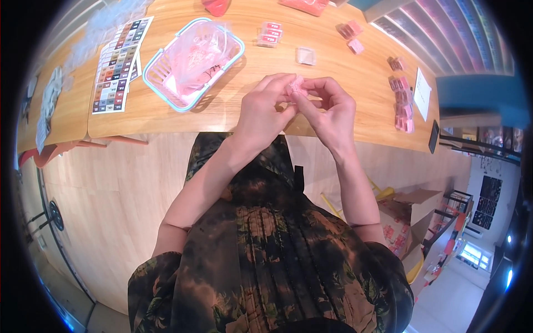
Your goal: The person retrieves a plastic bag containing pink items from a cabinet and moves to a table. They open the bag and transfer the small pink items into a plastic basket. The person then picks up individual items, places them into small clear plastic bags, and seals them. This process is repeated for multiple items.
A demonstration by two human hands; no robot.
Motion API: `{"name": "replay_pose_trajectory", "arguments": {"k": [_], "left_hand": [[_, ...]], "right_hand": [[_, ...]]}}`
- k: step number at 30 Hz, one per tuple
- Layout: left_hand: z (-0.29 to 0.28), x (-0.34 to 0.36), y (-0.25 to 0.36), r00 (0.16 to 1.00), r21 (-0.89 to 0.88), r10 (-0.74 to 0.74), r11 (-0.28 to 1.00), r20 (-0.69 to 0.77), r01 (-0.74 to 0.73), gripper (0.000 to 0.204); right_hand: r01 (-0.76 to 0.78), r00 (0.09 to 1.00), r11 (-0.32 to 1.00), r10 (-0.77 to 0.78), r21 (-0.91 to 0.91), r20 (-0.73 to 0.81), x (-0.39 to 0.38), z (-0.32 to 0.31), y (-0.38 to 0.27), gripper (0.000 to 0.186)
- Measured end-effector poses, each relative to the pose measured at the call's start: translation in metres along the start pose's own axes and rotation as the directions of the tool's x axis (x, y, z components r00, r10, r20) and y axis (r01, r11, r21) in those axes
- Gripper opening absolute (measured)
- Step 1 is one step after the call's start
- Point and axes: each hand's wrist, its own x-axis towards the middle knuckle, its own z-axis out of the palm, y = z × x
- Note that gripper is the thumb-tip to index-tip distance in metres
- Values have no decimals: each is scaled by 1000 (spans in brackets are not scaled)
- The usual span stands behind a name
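Both of my hands meet over the table's front edge, around a small pink thing (pixel 298 85) whose kind I cannot make out. My left hand (pixel 263 111) pinches it from the left with closed fingers. From the other side my right hand (pixel 331 111) grips it between thumb and fingertips. Just beyond the hands sits a small clear plastic box (pixel 305 56). Left of them stands a plastic basket (pixel 195 106) with a light blue rim. A clear plastic bag (pixel 201 53) with small pink pieces lies in it.
Small clear boxes with red labels (pixel 270 34) lie farther back. Pink-filled boxes (pixel 404 111) line the right side, near a white paper (pixel 422 94) and a dark phone-like slab (pixel 434 136). A colour chart (pixel 119 66) lies left. An open cardboard box (pixel 413 213) stands right, below table level.
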Motion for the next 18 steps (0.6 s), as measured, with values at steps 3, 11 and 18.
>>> {"name": "replay_pose_trajectory", "arguments": {"k": [3,11,18], "left_hand": [[1,-1,-5,1000,-20,29,999,-5,-29,46],[-1,-3,-12,998,-6,55,998,-24,-56,45],[1,3,-19,996,15,-79,997,39,78,51]], "right_hand": [[-20,1000,1000,20,8,7,0,1,1,22],[-15,1000,1000,16,-28,4,-2,4,2,22],[113,993,973,-108,-200,40,1,4,13,16]]}}
